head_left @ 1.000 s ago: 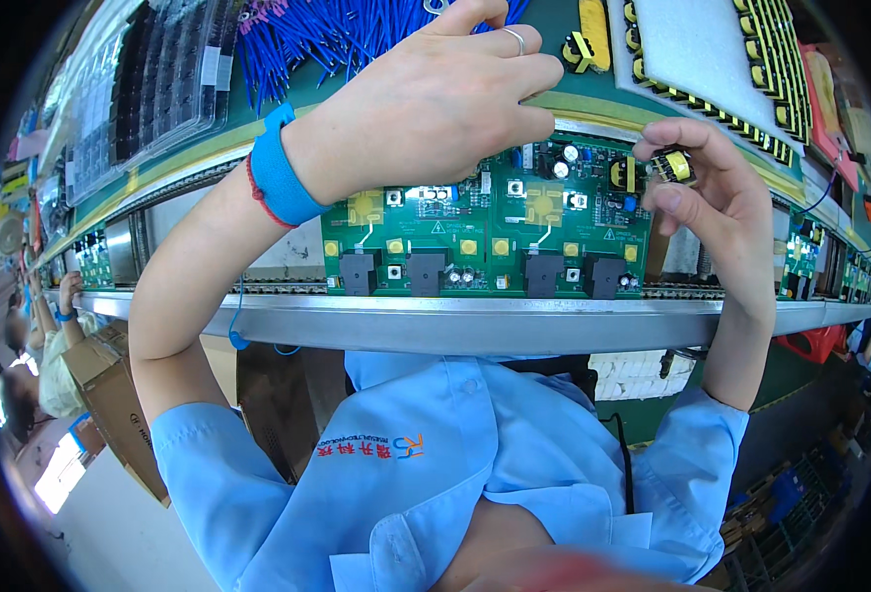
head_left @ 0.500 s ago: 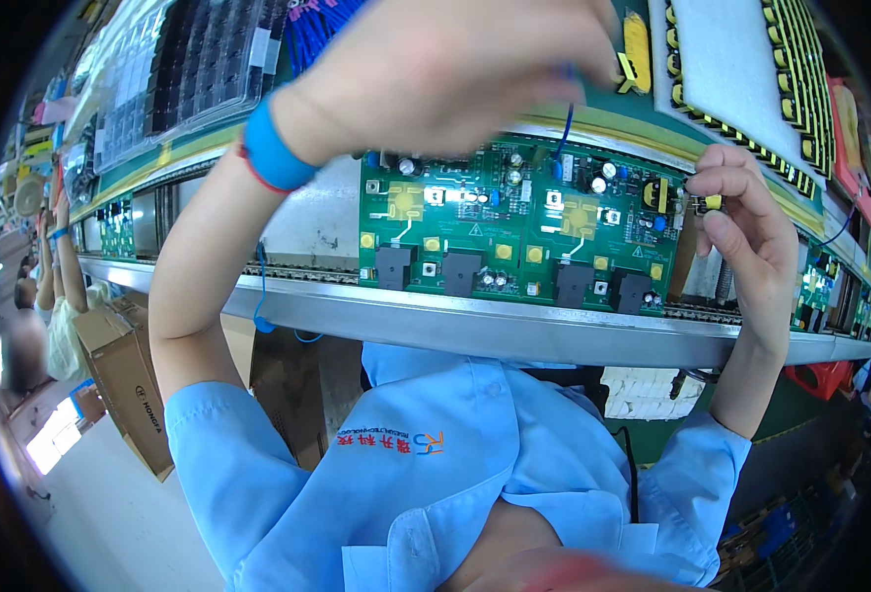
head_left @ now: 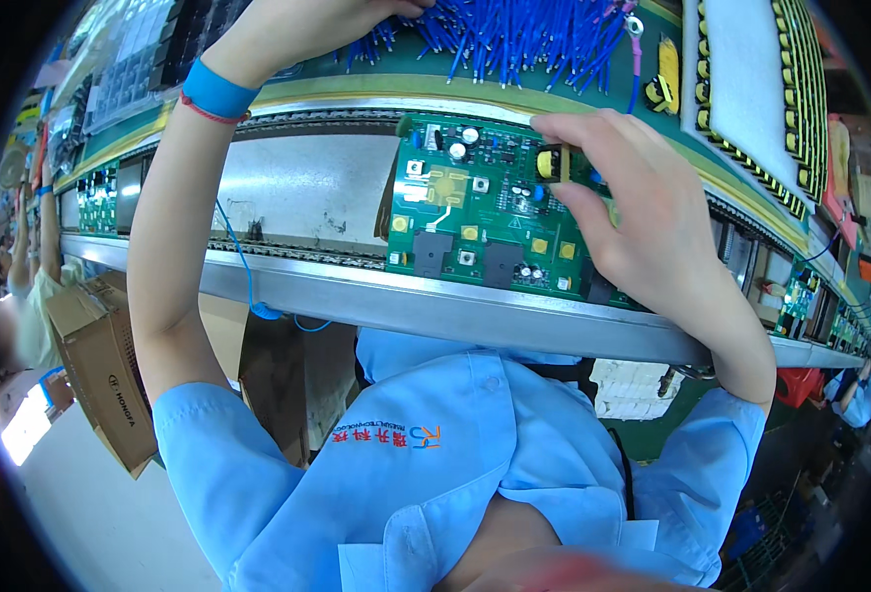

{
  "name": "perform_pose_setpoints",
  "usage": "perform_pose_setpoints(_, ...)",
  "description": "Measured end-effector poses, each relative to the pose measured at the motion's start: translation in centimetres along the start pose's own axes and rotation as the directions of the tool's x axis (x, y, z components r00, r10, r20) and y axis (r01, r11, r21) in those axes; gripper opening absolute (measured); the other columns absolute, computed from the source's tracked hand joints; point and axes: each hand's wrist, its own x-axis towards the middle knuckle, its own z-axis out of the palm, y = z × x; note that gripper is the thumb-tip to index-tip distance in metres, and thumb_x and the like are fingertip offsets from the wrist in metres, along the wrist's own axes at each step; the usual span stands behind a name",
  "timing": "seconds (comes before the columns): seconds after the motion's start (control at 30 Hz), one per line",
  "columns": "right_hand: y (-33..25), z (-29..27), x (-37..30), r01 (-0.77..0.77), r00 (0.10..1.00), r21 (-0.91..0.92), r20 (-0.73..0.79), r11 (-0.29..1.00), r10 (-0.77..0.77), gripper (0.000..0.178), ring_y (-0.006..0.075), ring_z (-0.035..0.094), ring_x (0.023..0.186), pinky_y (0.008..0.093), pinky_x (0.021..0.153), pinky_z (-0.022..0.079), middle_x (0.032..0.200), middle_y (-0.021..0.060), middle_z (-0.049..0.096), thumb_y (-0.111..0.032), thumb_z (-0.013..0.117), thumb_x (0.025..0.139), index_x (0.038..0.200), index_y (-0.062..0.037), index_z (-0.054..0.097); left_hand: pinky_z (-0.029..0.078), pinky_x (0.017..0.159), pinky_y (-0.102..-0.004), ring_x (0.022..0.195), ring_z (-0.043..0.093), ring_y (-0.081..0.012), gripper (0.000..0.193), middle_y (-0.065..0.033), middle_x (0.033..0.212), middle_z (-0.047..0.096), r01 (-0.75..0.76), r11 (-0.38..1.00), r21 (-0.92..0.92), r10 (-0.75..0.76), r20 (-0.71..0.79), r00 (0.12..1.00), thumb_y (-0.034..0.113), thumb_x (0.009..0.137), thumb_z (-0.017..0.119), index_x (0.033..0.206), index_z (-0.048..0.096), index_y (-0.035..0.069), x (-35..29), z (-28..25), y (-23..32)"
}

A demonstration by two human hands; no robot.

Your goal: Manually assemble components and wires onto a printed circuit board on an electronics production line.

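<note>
A green circuit board [head_left: 495,212] with relays, capacitors and yellow pads lies on the conveyor rails. Over its right part is my right hand [head_left: 643,197], its thumb and fingers pinching a small black-and-yellow transformer [head_left: 551,164] at the board's upper area. I cannot tell whether the transformer's pins sit in the board. My left hand [head_left: 381,10], above a blue wristband [head_left: 220,89], reaches to the top edge beside a heap of blue wires [head_left: 514,39]. Most of its fingers are cut off by the frame. The right end of the board is hidden under my right hand.
A white foam sheet [head_left: 741,89] with rows of transformers [head_left: 796,94] lies at the far right. Near it are a yellow-wrapped piece [head_left: 665,69] and a wire with a ring terminal [head_left: 635,39]. Black part trays [head_left: 184,44] stand far left. The metal rail [head_left: 455,311] runs along the front.
My right hand has moved left over the board with the transformer. My left hand has swung up and left, off the board, uncovering the blue wires. The board has shifted right.
</note>
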Motion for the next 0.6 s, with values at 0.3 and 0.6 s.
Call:
perform_pose_setpoints(0.3,-0.8,1.7,1.8,0.044,0.996,-0.255,0.084,0.966,-0.023,0.039,0.0333,0.062,0.089,0.0431,0.079,0.046,0.094,0.0143,0.066,0.004,0.06,0.076,0.115,-0.0015,0.058,0.037,0.082,-0.0335,0.079,0.059,-0.0161,0.012,0.0005,0.086,0.061,-0.153,0.988,-0.015,0.133,-0.415,0.9,0.01,0.082,0.072,0.091,0.066,0.015,0.2,0.3,3.6)
perform_pose_setpoints(0.6,-1.0,0.3,3.1,0.124,0.987,-0.186,0.126,0.975,-0.102,0.048,0.0315,0.063,0.088,0.0397,0.076,0.047,0.094,0.0144,0.068,-0.001,0.069,0.072,0.119,-0.0036,0.06,0.032,0.082,-0.036,0.077,0.05,-0.0195,0.012,-0.0012,0.077,0.049,-0.197,0.936,0.292,0.285,-0.3,0.91,0.016,0.081,0.071,0.084,0.06,0.015,-3.2,1.1,4.6)
